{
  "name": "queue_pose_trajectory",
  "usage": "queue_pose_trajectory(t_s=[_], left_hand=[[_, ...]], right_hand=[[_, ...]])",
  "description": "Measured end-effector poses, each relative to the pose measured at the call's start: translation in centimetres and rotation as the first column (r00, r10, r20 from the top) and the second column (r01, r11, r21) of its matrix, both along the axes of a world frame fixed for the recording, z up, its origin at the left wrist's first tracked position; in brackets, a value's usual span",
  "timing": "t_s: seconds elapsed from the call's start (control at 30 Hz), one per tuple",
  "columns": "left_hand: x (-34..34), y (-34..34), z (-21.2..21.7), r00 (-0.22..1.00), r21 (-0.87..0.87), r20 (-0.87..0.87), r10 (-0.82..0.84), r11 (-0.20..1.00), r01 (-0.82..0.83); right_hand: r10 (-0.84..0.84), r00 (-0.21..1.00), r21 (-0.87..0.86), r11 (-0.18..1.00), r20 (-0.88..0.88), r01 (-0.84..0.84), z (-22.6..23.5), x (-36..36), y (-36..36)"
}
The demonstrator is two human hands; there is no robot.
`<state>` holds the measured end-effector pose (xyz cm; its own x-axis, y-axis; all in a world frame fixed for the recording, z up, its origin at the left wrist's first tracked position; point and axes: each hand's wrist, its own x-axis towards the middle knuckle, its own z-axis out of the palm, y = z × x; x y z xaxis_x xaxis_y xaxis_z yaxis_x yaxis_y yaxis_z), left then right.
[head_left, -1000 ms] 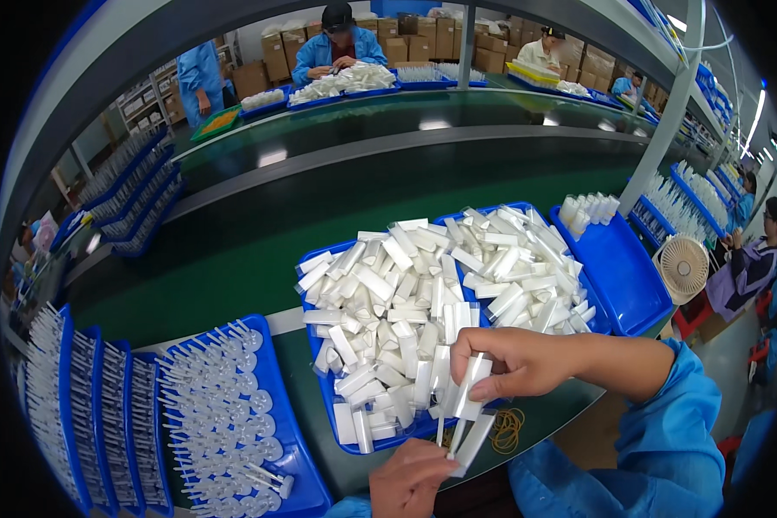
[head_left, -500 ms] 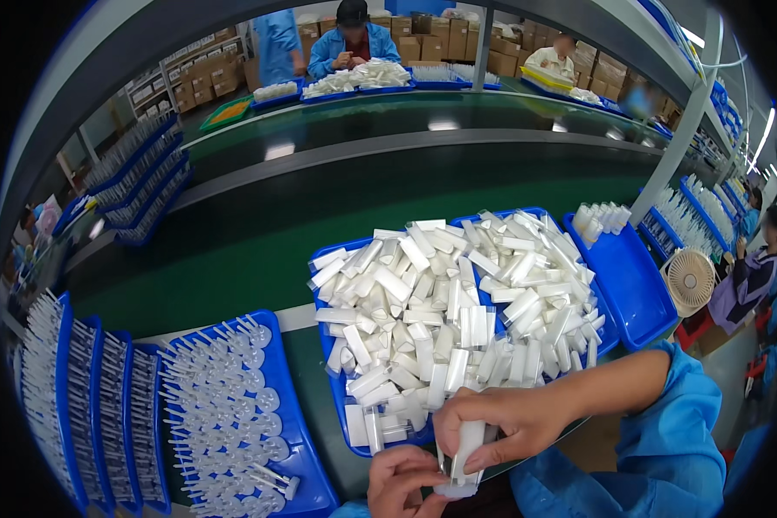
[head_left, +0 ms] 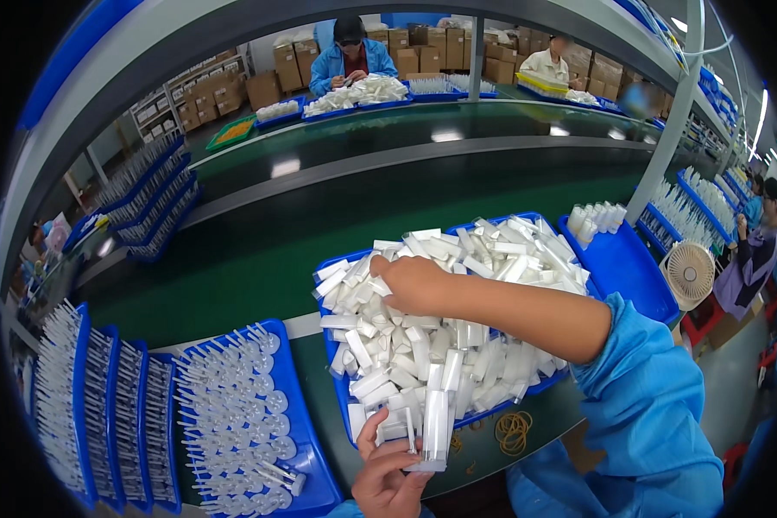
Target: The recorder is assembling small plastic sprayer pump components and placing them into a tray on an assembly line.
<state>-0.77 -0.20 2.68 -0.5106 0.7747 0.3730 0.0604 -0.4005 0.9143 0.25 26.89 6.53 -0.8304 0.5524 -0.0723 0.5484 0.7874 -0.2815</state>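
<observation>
Near the lower edge, my left hand (head_left: 390,473) is closed round the base of a clear rectangular plastic case (head_left: 438,423) with white inside, holding it upright. A thin white stem (head_left: 410,430) stands beside the case at my fingers; I cannot make out whether it belongs to it. Stretched across the pile of white pieces in clear sleeves (head_left: 397,341), my right hand (head_left: 413,285) hangs palm down over its far left part. Its index finger and thumb are apart among the pieces, and the other fingers are partly hidden. Blue trays (head_left: 341,406) hold the pile.
On the left, a blue tray (head_left: 315,470) carries rows of clear stemmed parts (head_left: 233,414), beside stacked trays (head_left: 99,414). A blue tray (head_left: 626,268) with several white tubes (head_left: 596,220) sits right. Rubber bands (head_left: 513,432) lie near the front edge. A green conveyor (head_left: 276,220) runs behind.
My right hand has left the case and reached up and left over the pile. My left hand keeps the case, now upright. The rubber bands have come into sight.
</observation>
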Motion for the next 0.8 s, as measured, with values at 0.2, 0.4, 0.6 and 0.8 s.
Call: queue_pose_trajectory(t_s=[0.2, 0.4, 0.6, 0.8], left_hand=[[0.0, -0.5, 1.2, 0.998, -0.048, -0.04, 0.044, 0.998, -0.046], [-0.1, 0.7, 0.7, 0.955, 0.045, -0.288, 0.068, 0.997, -0.057], [0.3, 1.1, 1.3, 0.959, 0.058, -0.284, 0.021, 0.998, -0.005], [0.5, 1.1, 1.5, 0.965, 0.02, -0.261, 0.003, 1.0, 0.003]], right_hand=[[-0.088, 0.956, -0.472, 0.88, -0.28, -0.057, 2.9, 4.4, -3.0], [-0.383, 0.86, -0.941, 0.107, -0.336, -0.32, 1.8, 8.7, -7.6], [-0.497, 0.83, -0.93, -0.113, -0.251, -0.349, 2.1, 10.2, -8.5], [-0.467, 0.821, -0.916, -0.058, -0.327, -0.398, 1.4, 11.1, -8.4]])
